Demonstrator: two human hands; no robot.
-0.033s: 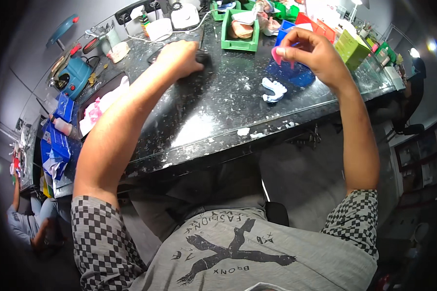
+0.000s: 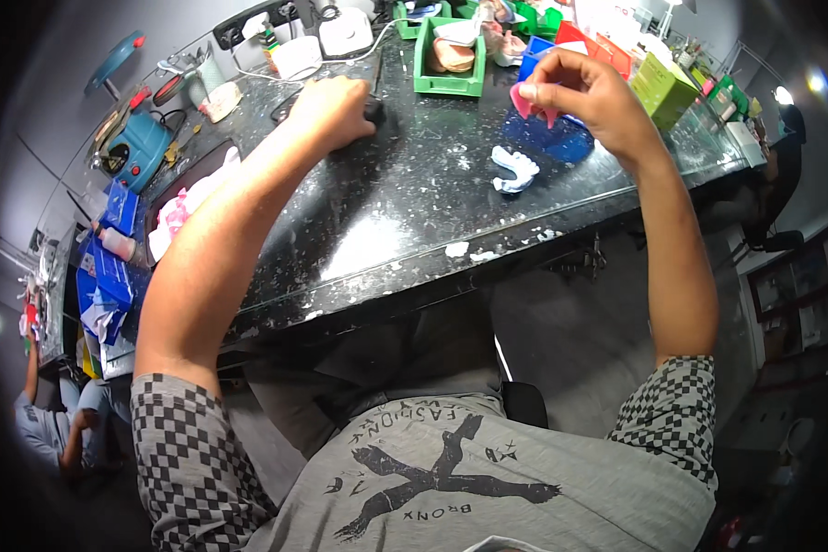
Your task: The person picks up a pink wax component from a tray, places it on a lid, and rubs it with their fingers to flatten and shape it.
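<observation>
My right hand [image 2: 584, 101] is raised over the right part of the bench, its thumb and fingertips pinching a thin, curved pink piece [image 2: 522, 103]. Below that lies a pale, arch-shaped dental cast [image 2: 513, 171] on the black bench top. Dark blue, glossy material [image 2: 561, 140] is spread beside it, partly behind the hand. My left hand [image 2: 338, 109] rests low at the back of the bench, fingers bent over a dark object [image 2: 373, 109]. Most of that object is hidden, so its kind does not show.
A green bin [image 2: 448, 83] holding pink and white casts stands at the back. Rightward are a red bin [image 2: 593, 53] and a yellow-green box [image 2: 662, 89]. A blue machine [image 2: 143, 147] and blue boxes [image 2: 115, 262] line the left. Another person [image 2: 64, 419] sits far left.
The whole view has shifted slightly. The pink piece is turned a little in my right hand's pinch, showing two points below. My left hand stays over the dark object.
</observation>
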